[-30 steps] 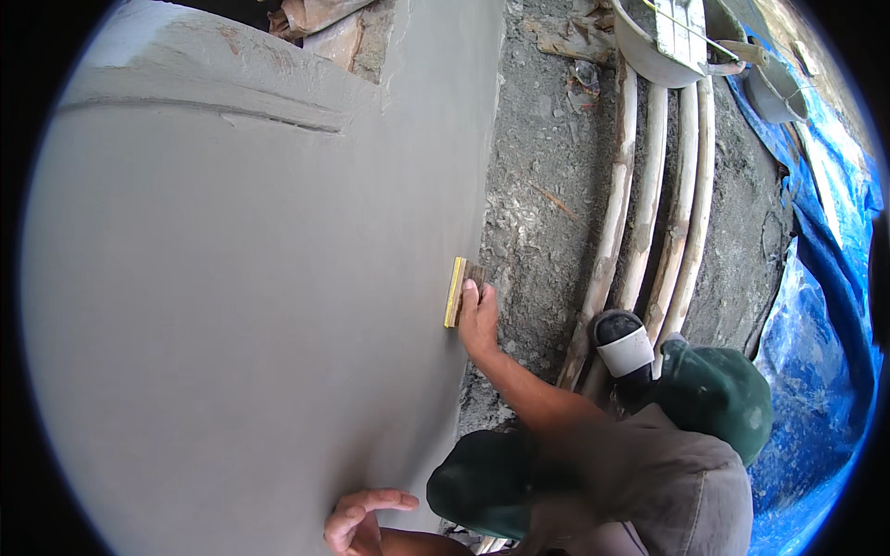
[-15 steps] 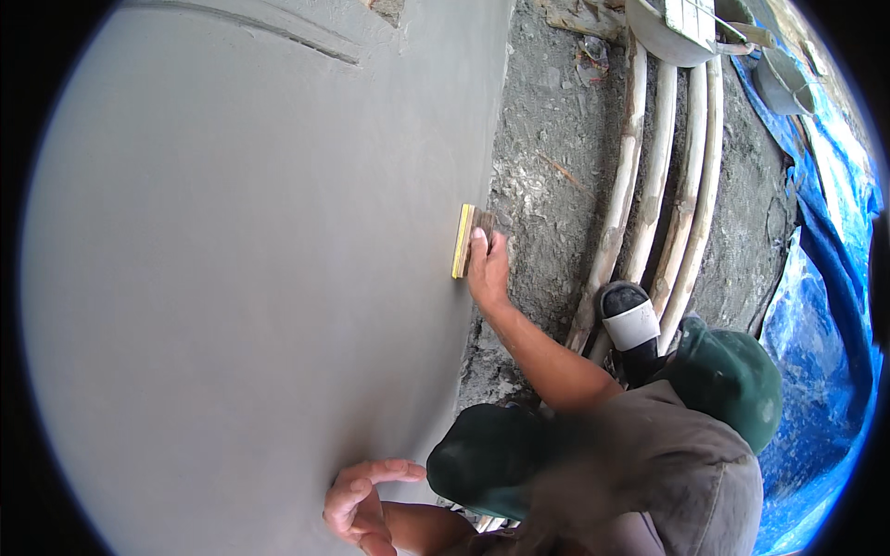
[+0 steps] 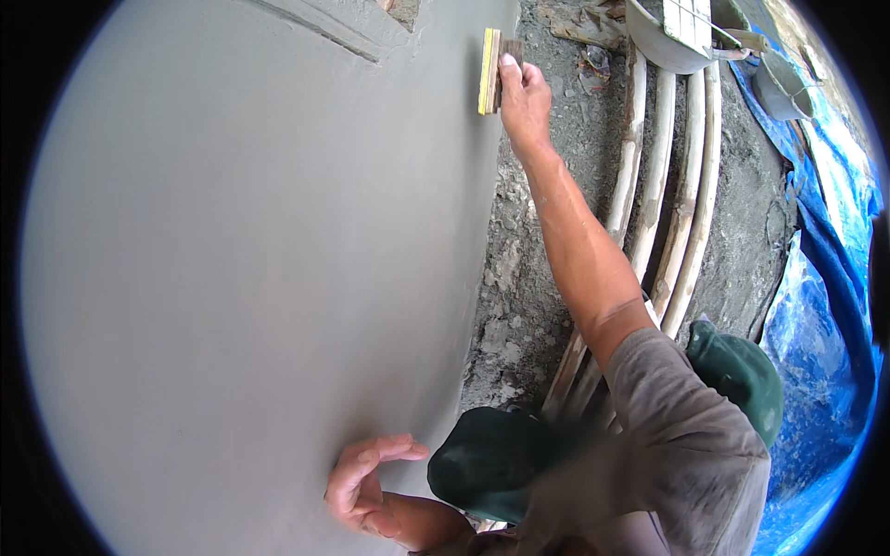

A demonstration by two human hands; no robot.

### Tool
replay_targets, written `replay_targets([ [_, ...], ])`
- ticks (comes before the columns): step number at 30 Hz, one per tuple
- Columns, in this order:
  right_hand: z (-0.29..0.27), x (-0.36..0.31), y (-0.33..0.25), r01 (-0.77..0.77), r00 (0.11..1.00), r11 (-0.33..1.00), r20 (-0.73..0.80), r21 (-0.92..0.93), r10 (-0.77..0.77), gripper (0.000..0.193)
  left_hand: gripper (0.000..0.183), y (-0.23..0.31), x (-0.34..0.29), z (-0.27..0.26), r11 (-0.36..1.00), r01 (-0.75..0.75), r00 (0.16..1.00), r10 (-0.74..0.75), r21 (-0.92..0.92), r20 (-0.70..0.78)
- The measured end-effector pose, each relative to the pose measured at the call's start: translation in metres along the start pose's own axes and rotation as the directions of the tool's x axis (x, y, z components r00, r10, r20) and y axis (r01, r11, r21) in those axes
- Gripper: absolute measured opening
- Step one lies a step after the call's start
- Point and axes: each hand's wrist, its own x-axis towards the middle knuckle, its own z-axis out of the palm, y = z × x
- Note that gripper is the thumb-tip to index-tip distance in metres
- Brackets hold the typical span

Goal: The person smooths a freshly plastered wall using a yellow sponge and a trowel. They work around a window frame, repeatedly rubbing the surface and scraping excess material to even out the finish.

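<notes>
My right hand (image 3: 526,100) is closed round the brown handle of a plastering float (image 3: 489,74), a flat tool with a yellow layer on its wall side. Its face lies along the smooth grey plastered wall (image 3: 250,232), by the wall's right edge near the top of the view. Low in the view, my left hand (image 3: 360,482) is held at the wall with fingers curved and thumb apart, holding nothing. Whether it touches the plaster I cannot tell.
Several pale wooden poles (image 3: 656,171) lie along the rough grey ground on the right. Above them are a grey basin (image 3: 672,46) and a bucket (image 3: 781,85). Blue tarpaulin (image 3: 816,361) spreads at far right. A recessed groove (image 3: 320,28) crosses the wall at the top.
My right hand has moved up along the wall's right edge with the float, and that arm is now stretched out. My left hand has shifted only slightly upward.
</notes>
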Motion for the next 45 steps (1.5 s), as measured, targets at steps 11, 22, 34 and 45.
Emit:
replay_targets([
  [11, -0.109, -0.38, 0.035, -0.118, 0.719, 0.931, 0.617, -0.346, 0.321, 0.036, 0.077, -0.004, -0.012, -0.003, 0.985, -0.111, 0.989, 0.123, -0.132, 0.083],
  [22, -0.104, -0.181, 0.103, -0.221, 0.842, 0.918, 0.41, -0.331, 0.35, 0.034, 0.058, -0.021, -0.102, 0.037, 0.951, 0.306, 0.95, -0.308, 0.051, 0.042],
  [34, -0.155, -0.509, 0.098, -0.37, 0.376, 0.803, 0.715, -0.467, 0.589, 0.029, 0.054, -0.024, -0.098, 0.032, 0.966, 0.11, 0.925, -0.186, 0.236, 0.332],
  [45, -0.14, -0.194, 0.031, -0.163, 0.858, 0.636, 0.21, -0.754, 0.469, 0.033, 0.05, -0.078, -0.037, 0.07, 0.703, 0.706, 0.677, -0.706, 0.09, 0.208],
])
